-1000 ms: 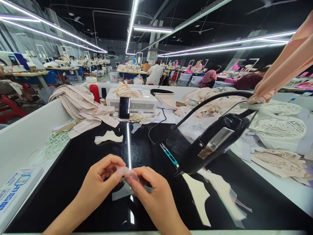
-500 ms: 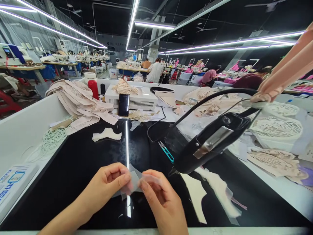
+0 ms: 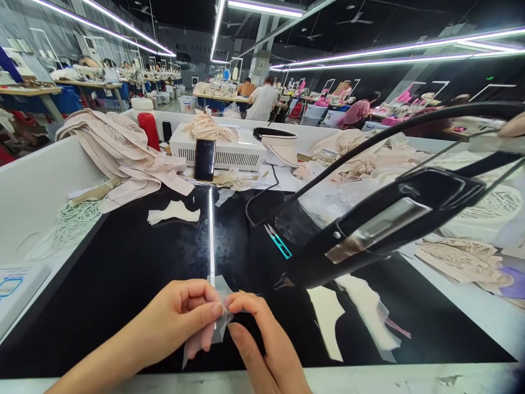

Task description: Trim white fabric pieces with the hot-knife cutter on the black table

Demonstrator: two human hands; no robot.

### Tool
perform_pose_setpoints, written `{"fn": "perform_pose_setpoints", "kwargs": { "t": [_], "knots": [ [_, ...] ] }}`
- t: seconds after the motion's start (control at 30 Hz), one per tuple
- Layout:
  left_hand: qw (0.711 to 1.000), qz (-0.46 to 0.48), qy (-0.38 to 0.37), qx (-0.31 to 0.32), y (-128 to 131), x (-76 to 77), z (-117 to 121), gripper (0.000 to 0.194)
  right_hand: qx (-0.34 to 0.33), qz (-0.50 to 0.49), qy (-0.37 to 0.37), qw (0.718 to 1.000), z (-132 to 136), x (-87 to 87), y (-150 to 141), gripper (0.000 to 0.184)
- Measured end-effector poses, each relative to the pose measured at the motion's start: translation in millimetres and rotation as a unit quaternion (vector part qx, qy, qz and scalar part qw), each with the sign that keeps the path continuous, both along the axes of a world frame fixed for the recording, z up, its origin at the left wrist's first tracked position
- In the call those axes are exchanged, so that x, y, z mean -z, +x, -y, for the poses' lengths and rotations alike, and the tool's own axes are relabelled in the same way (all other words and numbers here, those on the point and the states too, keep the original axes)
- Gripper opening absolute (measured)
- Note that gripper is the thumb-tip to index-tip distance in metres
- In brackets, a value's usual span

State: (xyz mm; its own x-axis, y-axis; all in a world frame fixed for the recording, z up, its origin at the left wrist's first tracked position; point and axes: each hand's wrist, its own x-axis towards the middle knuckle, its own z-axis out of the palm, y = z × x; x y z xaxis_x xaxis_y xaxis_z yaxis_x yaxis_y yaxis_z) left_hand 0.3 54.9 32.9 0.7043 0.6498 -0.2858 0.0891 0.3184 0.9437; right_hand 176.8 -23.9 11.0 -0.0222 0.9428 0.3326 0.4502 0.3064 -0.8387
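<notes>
A small, translucent sheet of film [image 3: 220,328] is pinched between the thumb and fingers of my left hand [image 3: 192,312], low over the black work mat [image 3: 135,284]. My right hand [image 3: 266,339] is beside it, index fingertip against the film's upper right edge and thumb apart below. To the right, a black corded tool with a metal plate and pointed tip [image 3: 356,235] slants across the view, close to the camera. Beyond its tip lie teal thread snips [image 3: 279,242]. Cream cut pieces lie on the mat, one at the upper left [image 3: 174,212] and one at the right [image 3: 327,317].
Another person's hand [image 3: 514,127] shows at the right edge by the tool's cord. At the back stand a white vented box [image 3: 241,153], a phone [image 3: 204,160] and a red thread cone [image 3: 148,131]. Beige fabric [image 3: 123,148] is heaped at the left; a white wall [image 3: 41,180] borders the table.
The film has turned more upright in my left hand. My right thumb has come away from it. The black tool's upper end and the other person's hand have shifted right; the view has tilted down slightly.
</notes>
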Motion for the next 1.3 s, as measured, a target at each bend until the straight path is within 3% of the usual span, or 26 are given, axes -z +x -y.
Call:
{"fn": "perform_pose_setpoints", "kwargs": {
  "t": [0.2, 0.3, 0.5, 0.63, 0.77, 0.93, 1.3],
  "knots": [
    [0.995, -0.084, 0.029, -0.035, -1, 3.5, 0, 0.03, 0.013, 0.045, -0.007, 0.999, -14, -4.2, 7, 0.012],
    [0.98, -0.145, 0.107, -0.087, -2, 5.2, 0, 0.028, 0.008, 0.064, 0.026, 0.998, -21, -0.1, 8, 0.015],
    [0.901, -0.255, 0.333, -0.107, -5, 7.8, 3, 0.009, -0.008, 0.133, 0.053, 0.99, -31, 1.6, 10, 0.018],
    [0.848, -0.303, 0.427, -0.082, -6, 13.9, 4, 0.02, 0.002, 0.207, 0.061, 0.976, -34, 3.6, 10, 0.018],
    [0.82, -0.327, 0.467, -0.06, -6, 19.3, 5, 0.023, 0.022, 0.279, 0.077, 0.957, -34, 9.4, 9, 0.022],
    [0.799, -0.341, 0.493, -0.045, -5, 21.4, 7, 0.026, 0.026, 0.302, 0.089, 0.949, -35, 14.5, 9, 0.023],
    [0.787, -0.346, 0.51, -0.044, -6, 19.9, 8, 0.028, 0.03, 0.298, 0.08, 0.951, -35, 15.3, 8, 0.021]
  ]
}}
